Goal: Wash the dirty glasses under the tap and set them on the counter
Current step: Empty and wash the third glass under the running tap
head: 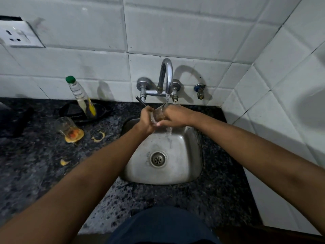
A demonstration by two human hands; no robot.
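A clear glass (159,114) is tilted under the running chrome tap (166,76), over the back of the steel sink (191,166). My left hand (146,120) grips its base end and my right hand (174,116) wraps around its mouth end. Water falls from the spout onto the glass and runs down into the sink. A second glass (66,126), dirty with orange residue at its bottom, stands on the dark counter (35,173) to the left, in a small orange spill.
A bottle with a green cap (81,97) leans in a black dish (70,111) behind the dirty glass. Orange spill marks (98,137) dot the counter. A wall socket (19,35) is at upper left. White tiled walls close the back and right.
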